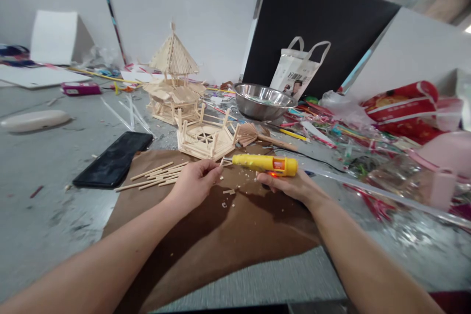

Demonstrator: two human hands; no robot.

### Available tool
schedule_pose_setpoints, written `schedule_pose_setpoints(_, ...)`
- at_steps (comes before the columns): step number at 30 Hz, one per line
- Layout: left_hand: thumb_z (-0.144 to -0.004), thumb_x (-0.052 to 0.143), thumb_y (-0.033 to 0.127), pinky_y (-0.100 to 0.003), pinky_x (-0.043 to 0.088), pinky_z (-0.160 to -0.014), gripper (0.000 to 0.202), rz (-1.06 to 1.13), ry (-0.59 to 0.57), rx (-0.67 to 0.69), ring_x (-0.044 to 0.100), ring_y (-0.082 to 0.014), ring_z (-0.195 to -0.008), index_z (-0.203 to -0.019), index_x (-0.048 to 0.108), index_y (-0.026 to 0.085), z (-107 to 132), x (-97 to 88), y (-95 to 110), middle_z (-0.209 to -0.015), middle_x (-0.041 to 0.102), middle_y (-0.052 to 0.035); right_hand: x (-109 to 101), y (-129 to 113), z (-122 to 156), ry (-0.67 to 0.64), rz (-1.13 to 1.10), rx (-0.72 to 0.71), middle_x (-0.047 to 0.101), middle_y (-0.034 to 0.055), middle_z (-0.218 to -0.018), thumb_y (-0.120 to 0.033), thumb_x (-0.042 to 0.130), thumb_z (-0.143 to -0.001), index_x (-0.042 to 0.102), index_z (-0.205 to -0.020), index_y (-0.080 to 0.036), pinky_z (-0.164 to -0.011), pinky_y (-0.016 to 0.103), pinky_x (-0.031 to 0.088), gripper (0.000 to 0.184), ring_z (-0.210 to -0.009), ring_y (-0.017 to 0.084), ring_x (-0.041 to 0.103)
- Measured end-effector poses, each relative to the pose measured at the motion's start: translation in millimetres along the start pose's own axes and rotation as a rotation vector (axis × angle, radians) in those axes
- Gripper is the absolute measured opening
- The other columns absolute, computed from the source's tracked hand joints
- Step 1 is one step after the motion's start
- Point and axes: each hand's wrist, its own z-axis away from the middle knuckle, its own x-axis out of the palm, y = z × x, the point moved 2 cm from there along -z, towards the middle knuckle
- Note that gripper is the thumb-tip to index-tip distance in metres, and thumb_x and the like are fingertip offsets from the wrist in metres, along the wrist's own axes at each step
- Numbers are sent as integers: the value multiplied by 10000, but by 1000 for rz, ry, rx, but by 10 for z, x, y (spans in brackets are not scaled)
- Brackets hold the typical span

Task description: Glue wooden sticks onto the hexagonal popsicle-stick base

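Observation:
My right hand [281, 184] is wrapped round the handle of a yellow hot glue gun [253, 162], whose orange light glows. The gun's nozzle points left, at a short wooden stick [221, 162] pinched upright in the fingertips of my left hand [198, 179]. Whether the nozzle touches the stick I cannot tell. Several loose wooden sticks [158, 176] lie left of my left hand on a brown sheet [221, 235]. Just behind my hands stands a hexagonal stick base [206, 140] with short posts. Small offcuts [228, 192] are scattered below the gun.
A pagoda-like stick model [174, 73] stands behind the base. A black phone [112, 159] lies left. Behind are a metal bowl [265, 100] and a white bag [296, 71]. A small wooden-handled brush [275, 142] and tangled plastic strips [331, 132] are at right.

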Motion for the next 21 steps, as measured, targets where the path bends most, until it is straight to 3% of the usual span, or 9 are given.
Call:
schedule_pose_setpoints(8, -721, 389, 388, -187, 312, -454, 294, -3, 11, 16, 409, -67, -418, -641, 547, 153, 12, -11, 19, -488, 511, 36, -7, -71, 8, 27, 58, -6, 469, -36, -493, -429, 537, -654, 556, -708, -166, -386, 190, 329, 269, -432, 69, 413)
schedule_pose_setpoints(21, -731, 388, 385, -185, 307, -456, 292, -28, 8, 28, 402, -71, -410, -642, 548, 157, 14, -17, 30, -429, 476, 49, -17, 19, 2, 36, 68, -9, 482, -33, -490, -413, 565, -633, 572, -647, -199, -362, 204, 317, 214, -402, 74, 401)
